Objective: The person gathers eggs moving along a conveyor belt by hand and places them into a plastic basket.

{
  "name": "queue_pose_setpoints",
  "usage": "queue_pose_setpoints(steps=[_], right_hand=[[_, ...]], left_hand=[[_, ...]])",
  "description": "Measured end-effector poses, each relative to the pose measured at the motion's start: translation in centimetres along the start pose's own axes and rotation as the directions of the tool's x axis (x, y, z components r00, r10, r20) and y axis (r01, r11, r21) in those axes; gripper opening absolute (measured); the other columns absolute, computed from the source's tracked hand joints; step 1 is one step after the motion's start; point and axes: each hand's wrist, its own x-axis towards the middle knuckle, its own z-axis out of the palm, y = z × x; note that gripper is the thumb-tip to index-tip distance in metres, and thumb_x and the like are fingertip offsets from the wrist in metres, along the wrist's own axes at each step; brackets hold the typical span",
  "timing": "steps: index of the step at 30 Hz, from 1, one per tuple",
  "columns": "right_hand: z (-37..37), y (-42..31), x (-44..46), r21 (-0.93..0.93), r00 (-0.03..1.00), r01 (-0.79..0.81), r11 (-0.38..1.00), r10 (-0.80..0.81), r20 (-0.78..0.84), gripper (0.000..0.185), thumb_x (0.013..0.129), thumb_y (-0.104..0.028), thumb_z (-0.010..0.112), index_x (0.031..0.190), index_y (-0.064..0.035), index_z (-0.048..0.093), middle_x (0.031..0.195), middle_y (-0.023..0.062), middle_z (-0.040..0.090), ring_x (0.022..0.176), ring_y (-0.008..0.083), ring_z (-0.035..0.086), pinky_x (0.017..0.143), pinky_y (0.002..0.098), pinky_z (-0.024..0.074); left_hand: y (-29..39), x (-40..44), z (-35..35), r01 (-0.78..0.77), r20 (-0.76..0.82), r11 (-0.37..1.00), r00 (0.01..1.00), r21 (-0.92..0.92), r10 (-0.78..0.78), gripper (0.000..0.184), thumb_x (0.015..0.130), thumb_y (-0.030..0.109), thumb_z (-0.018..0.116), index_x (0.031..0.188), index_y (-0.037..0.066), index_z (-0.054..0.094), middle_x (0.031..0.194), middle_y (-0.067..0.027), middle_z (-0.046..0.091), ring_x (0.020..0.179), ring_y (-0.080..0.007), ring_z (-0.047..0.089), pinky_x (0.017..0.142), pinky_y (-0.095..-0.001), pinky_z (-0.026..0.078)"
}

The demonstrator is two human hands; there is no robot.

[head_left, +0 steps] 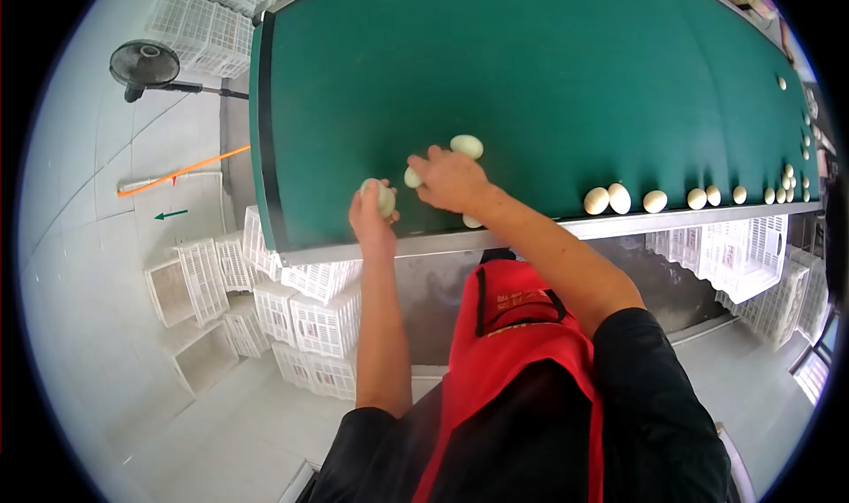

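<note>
My left hand [373, 218] is closed around pale eggs [386, 201], at least two by their outlines, near the front edge of the green belt [531, 79]. Just to its right, my right hand [451, 183] reaches over the belt with bent fingers on another pale egg [413, 178]. A greenish-white egg [466, 147] lies against the far side of that hand. Partly hidden below the right wrist is one more egg [472, 222], by the metal rail [619, 228].
Several eggs [654, 201] lie along the rail to the right, with more at the belt's far right end. White plastic crates [323, 326] are stacked below on the left, and others [743, 254] at the right. A fan [144, 64] stands beyond the belt's left end.
</note>
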Motion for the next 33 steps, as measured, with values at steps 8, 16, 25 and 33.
queue_pose_setpoints(steps=[8, 16, 25, 33], right_hand=[[-6.8, 7.5, -0.4, 0.71, 0.961, -0.145, 0.689, 0.268, -0.064, 0.051, 0.081, -0.027, 0.083, 0.127, -0.0082, 0.071, 0.094, 0.0129, 0.074, 0.084, 0.022, 0.072, 0.076, 0.0369, 0.0592], [-15.0, 9.5, -10.2, 0.957, 0.838, -0.274, 0.1, 0.513, 0.187, 0.039, 0.092, -0.024, 0.079, 0.125, -0.0041, 0.07, 0.09, 0.0042, 0.07, 0.069, 0.0097, 0.063, 0.053, 0.0269, 0.0509], [-17.1, 13.5, -20.9, 0.867, 0.774, -0.038, -0.497, 0.534, 0.34, 0.033, 0.1, -0.031, 0.071, 0.112, -0.0027, 0.06, 0.092, 0.0142, 0.069, 0.065, 0.0211, 0.065, 0.052, 0.0347, 0.0536], [-20.0, 17.9, -32.5, 0.831, 0.812, 0.072, -0.552, 0.516, 0.273, 0.034, 0.1, -0.034, 0.071, 0.111, -0.003, 0.063, 0.091, 0.0142, 0.069, 0.065, 0.023, 0.066, 0.052, 0.0364, 0.0546]], left_hand=[[-2.1, -4.6, 1.1, -0.344, 0.428, 0.697, 0.902, 0.629, 0.059, 0.04, 0.085, 0.027, 0.086, 0.113, 0.0, 0.073, 0.132, -0.0125, 0.066, 0.115, -0.0245, 0.066, 0.09, -0.0359, 0.056], [-0.5, -7.6, 3.0, -0.494, 0.557, 0.441, 0.83, 0.75, -0.018, 0.05, 0.074, 0.031, 0.092, 0.114, 0.004, 0.077, 0.145, -0.0163, 0.057, 0.126, -0.0342, 0.064, 0.103, -0.0415, 0.054], [1.5, -7.4, 5.9, -0.517, 0.525, 0.105, 0.847, 0.85, -0.081, 0.052, 0.075, 0.034, 0.092, 0.115, 0.005, 0.078, 0.135, -0.0157, 0.061, 0.116, -0.0334, 0.068, 0.097, -0.0417, 0.057], [-4.2, -2.4, 1.6, -0.187, 0.149, 0.686, 0.982, 0.703, 0.115, 0.046, 0.082, 0.03, 0.09, 0.11, -0.003, 0.076, 0.111, -0.0117, 0.068, 0.094, -0.017, 0.065, 0.078, -0.0327, 0.055]])
